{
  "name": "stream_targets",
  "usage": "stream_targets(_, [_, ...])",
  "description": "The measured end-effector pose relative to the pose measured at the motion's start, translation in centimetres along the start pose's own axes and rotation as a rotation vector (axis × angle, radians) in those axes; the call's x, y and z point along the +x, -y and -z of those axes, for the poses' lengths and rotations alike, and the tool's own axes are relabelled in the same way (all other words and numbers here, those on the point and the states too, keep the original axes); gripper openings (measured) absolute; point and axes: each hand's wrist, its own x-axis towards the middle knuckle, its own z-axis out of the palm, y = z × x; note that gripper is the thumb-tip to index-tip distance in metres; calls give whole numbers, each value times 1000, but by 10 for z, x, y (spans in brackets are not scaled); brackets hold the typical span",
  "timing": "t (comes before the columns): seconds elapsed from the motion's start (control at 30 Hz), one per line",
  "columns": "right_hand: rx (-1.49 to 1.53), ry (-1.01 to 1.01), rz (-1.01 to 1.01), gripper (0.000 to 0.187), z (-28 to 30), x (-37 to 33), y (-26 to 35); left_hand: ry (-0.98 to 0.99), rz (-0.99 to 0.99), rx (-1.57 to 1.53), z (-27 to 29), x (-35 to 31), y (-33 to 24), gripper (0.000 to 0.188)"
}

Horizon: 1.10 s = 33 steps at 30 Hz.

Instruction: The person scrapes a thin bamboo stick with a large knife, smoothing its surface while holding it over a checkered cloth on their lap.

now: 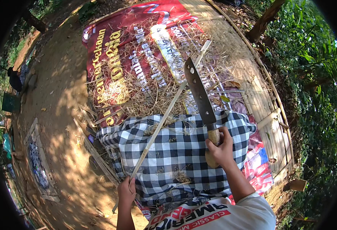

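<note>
My right hand (222, 148) is closed round the wooden handle of a knife (201, 94). Its broad dark blade has several holes and points up and away from me. In my left hand (127, 189) is the near end of a long, pale bamboo strip (163, 122). The strip slants away to the right, and its far part passes behind the blade in this view; I cannot tell whether they touch. Under both lies a black-and-white checked cloth (157, 157) over my lap, with a few shavings on it.
Beyond the cloth a red printed banner (122, 57) is strewn with curly shavings (116, 92). It lies on a slatted bamboo platform (249, 73). Bare dirt ground (61, 115) runs along the left, with a framed patch of ash (38, 163). Green plants (306, 57) crowd the right side.
</note>
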Motion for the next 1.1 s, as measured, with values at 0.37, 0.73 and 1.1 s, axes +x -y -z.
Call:
stream_targets(0.37, [-433, 447, 463, 61, -30, -2, 13, 174, 138, -155, 15, 8, -8, 38])
stream_targets(0.73, [-757, 419, 652, 60, -26, 19, -1, 155, 164, -158, 13, 7, -2, 37])
stream_targets(1.1, [-677, 554, 637, 53, -43, 31, 16, 4, 125, 0, -7, 2, -16, 33])
